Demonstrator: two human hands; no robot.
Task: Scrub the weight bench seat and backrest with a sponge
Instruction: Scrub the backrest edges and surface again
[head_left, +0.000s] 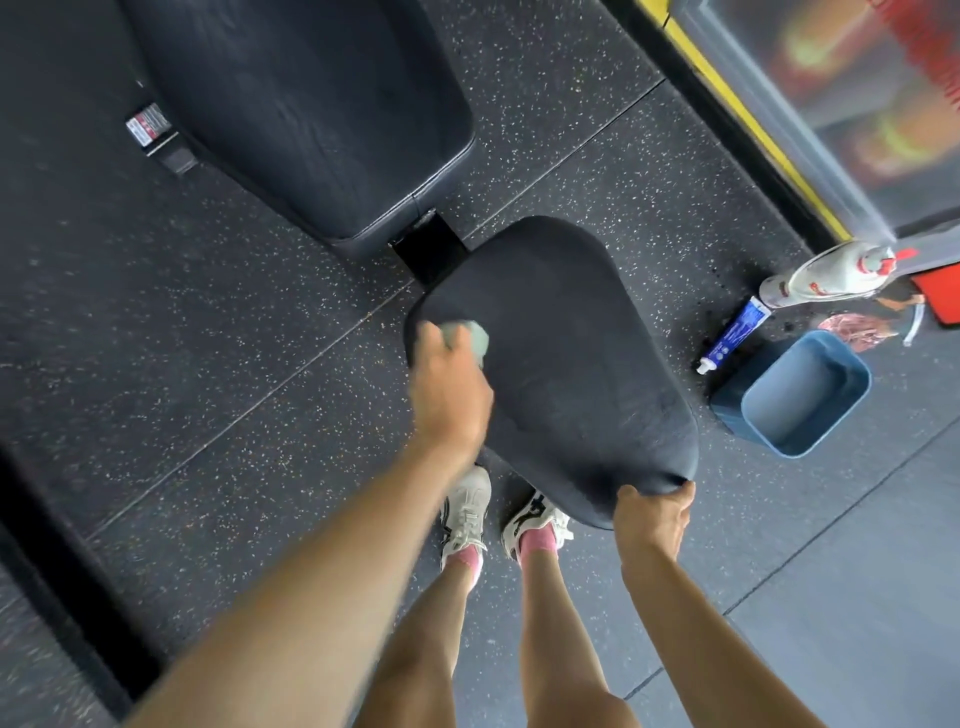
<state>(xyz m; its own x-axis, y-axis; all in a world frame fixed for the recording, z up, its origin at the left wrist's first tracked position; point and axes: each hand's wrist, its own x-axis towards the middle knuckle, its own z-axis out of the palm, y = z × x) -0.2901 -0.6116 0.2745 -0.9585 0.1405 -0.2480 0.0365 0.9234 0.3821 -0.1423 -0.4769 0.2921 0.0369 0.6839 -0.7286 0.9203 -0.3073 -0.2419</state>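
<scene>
Speckled floor (208, 338); left hand (449, 395) hides sponge (475, 338) (mostly).

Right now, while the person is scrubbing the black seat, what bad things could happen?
1. The blue tub stands on the floor close beside the seat; a step sideways might knock it over.
2. The tube lies on the floor next to the tub and could be trodden on.
3. The left hand presses the sponge near the seat's edge; it might slide off.
</scene>
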